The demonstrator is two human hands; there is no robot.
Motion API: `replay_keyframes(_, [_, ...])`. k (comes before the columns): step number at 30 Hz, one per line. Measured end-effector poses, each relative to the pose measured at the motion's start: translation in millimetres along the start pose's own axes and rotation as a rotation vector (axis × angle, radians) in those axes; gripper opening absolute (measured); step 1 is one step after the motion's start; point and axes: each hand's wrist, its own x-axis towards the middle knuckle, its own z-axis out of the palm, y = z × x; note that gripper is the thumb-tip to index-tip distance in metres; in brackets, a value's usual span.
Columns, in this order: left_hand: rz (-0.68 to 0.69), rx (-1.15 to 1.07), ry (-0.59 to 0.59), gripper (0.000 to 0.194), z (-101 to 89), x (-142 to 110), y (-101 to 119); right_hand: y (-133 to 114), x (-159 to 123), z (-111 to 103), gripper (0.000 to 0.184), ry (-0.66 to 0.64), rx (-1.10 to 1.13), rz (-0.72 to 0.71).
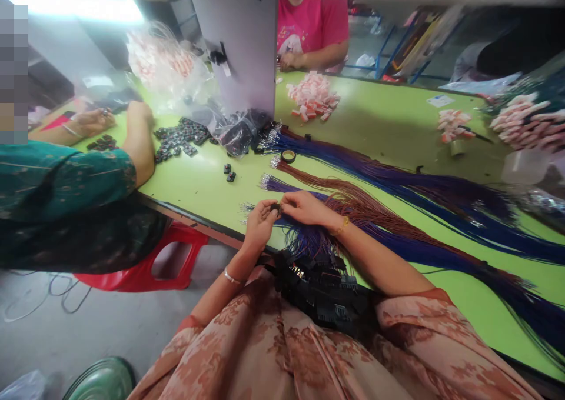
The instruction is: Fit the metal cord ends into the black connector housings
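Note:
Both hands meet over the table's front edge. My left hand [260, 220] is closed round a small black connector housing [275, 207], of which only a part shows between the fingers. My right hand [303, 207] pinches close against the same housing; what its fingertips hold is hidden, perhaps a thin wire. Below the hands, blue and brown wires [309, 241] hang down to a heap of black connectors [331, 294] on my lap. Bundles of purple wire [282, 185] and brown wire [318, 181] with bare metal terminals lie just beyond my hands.
A roll of black tape [288, 156] lies by long blue wire bundles [379, 173]. Loose black connectors [180, 138] are piled left, near a co-worker's arm [140, 144]. Pink-white connectors [312, 94] lie behind. A grey post [242, 53] stands mid-table; a red stool [176, 259] is at left.

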Motion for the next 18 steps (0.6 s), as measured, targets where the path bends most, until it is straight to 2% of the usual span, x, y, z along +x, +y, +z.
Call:
replay_keyframes(2, [0.188,0.181,-0.013,0.024,11.9,-17,11,1,3,-14,0.018,-0.029,0.112,0.018])
replay_keyframes(3, [0.3,0.303,-0.06,0.025,20.6,-27,15,1,4,-20,0.018,-0.021,0.133,0.033])
replay_keyframes(5, [0.493,0.524,-0.276,0.028,41.9,-47,18,-4,9,-25,0.018,-0.029,0.098,0.03])
replay_keyframes(7, [0.617,0.688,-0.598,0.029,64.6,-63,13,-12,13,-18,0.014,-0.086,0.0,-0.002])
replay_keyframes(8, [0.644,0.752,-0.716,0.029,74.7,-68,9,-17,15,-12,0.012,-0.118,-0.062,-0.013])
replay_keyframes(10, [0.674,0.836,-0.846,0.031,89.0,-75,0,-23,17,5,0.009,-0.147,-0.211,-0.009])
replay_keyframes(12, [0.683,0.817,-0.865,0.035,91.9,-76,-5,-25,18,20,0.008,-0.151,-0.331,-0.005])
replay_keyframes(14, [0.678,0.698,-0.813,0.034,81.5,-71,-2,-22,17,30,0.009,-0.142,-0.381,0.001])
replay_keyframes(16, [0.641,0.568,-0.658,0.029,58.0,-55,7,-19,15,35,0.012,-0.135,-0.388,0.002])
replay_keyframes(18, [0.572,0.532,-0.36,0.022,24.3,-27,21,-16,12,38,0.013,-0.121,-0.393,-0.003])
